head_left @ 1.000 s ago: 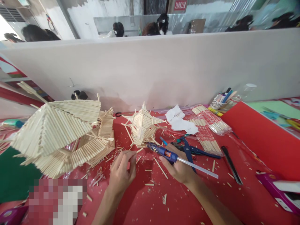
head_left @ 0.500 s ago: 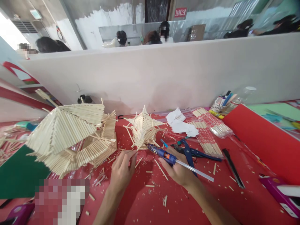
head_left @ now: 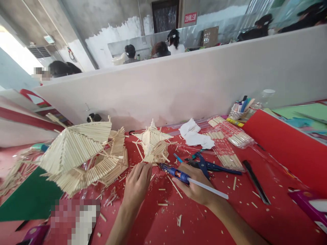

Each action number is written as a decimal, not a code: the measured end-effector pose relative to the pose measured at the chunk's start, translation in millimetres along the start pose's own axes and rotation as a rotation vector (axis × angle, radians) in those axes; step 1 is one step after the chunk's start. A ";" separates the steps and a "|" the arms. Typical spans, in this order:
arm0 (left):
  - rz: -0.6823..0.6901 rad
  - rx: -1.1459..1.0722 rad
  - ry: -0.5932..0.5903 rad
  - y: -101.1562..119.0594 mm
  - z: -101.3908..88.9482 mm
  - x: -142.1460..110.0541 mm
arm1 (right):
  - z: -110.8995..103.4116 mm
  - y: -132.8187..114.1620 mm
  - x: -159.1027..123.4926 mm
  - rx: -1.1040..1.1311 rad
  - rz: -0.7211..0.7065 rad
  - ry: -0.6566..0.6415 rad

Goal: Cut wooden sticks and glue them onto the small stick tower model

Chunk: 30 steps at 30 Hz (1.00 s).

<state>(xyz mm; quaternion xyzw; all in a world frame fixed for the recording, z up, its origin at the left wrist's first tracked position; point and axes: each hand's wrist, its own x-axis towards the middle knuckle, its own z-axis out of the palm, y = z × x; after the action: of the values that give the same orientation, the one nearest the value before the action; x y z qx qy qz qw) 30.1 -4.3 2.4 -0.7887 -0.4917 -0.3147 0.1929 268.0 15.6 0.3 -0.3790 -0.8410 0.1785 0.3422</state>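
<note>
My right hand [head_left: 195,183] is wrapped round a blue glue gun [head_left: 176,173] with a clear glue stick [head_left: 208,189] sticking out of its back. The gun's nozzle points left, close to the front edge of a small pavilion-like model [head_left: 154,143] made of thin wooden sticks. My left hand [head_left: 138,182] has its fingers pressed together at the model's front edge; what they pinch is hidden. To the left stands a larger wooden-stick model [head_left: 74,146] with a peaked roof. Loose stick pieces [head_left: 176,187] lie between my forearms.
Right of my hands lie blue-handled pliers [head_left: 204,165], a utility knife [head_left: 256,182], packs of sticks [head_left: 227,149] and white tissue [head_left: 194,132]. A red board [head_left: 283,149] is farther right, a green board [head_left: 33,194] left. Behind the white partition [head_left: 166,85] sit several people.
The small model has turned slightly, and its front now looks different. My left fingers and the glue gun's nozzle remain beside its front edge. The camera view has tilted and shifted.
</note>
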 end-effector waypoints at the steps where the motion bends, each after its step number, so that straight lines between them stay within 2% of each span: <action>1: 0.007 0.015 -0.018 -0.3 -0.1 -0.1 | -0.4 1.2 -0.9 0.000 0.000 0.002; 7: 0.051 0.095 -0.134 -1.2 -4.6 4.3 | -4.5 3.9 -2.7 0.020 0.003 0.011; 16: 0.071 0.173 -0.223 -0.9 -8.7 15.4 | -13.2 2.1 -0.7 0.069 0.027 0.070; 20: 0.057 0.133 -0.221 -5.3 -9.9 13.1 | -13.2 4.5 -1.7 0.082 0.041 0.078; 26: 0.136 0.105 -0.221 -15.4 -13.6 14.2 | -13.9 5.2 -1.2 0.101 0.043 0.057; 30: 0.138 0.098 -0.243 -19.2 -12.6 15.6 | -13.6 5.0 -0.3 0.127 0.046 0.037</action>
<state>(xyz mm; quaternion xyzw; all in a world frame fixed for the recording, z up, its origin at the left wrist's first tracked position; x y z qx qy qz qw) 14.0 6.6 22.2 -0.8425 -0.4709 -0.1787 0.1912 280.4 19.1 7.0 -0.3790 -0.8126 0.2324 0.3769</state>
